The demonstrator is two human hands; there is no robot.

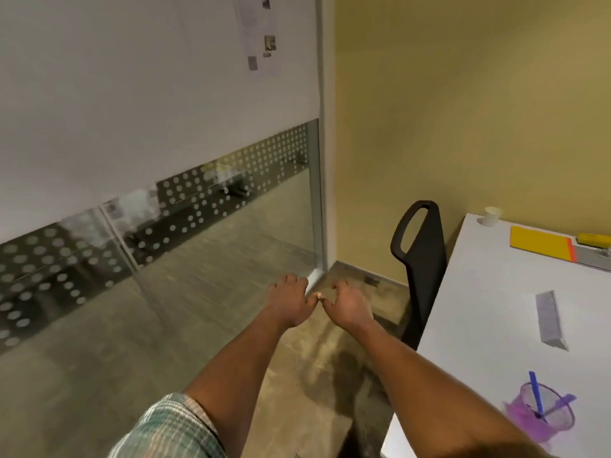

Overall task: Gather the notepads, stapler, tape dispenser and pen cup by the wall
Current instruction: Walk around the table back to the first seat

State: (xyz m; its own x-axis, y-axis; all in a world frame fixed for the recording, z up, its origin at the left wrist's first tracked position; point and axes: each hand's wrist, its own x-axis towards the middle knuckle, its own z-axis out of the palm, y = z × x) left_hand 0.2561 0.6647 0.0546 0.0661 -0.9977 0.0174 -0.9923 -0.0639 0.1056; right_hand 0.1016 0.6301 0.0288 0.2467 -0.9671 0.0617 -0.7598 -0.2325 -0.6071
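My left hand (291,300) and my right hand (347,305) are stretched out side by side over the floor, left of the table, fingers spread and holding nothing. On the white table (469,292) at the right lie a yellow notepad (539,246), a grey notepad (591,257) beside it, a yellow object (593,239) cut off by the frame edge, a grey stapler (550,320) and a purple mesh pen cup (542,414) with blue and purple pens. Both hands are well away from these things.
A black office chair (420,269) stands between my hands and the table. A small white paper cup (491,215) sits at the table's far corner by the yellow wall (463,110). A glass partition (198,209) with a dotted band fills the left.
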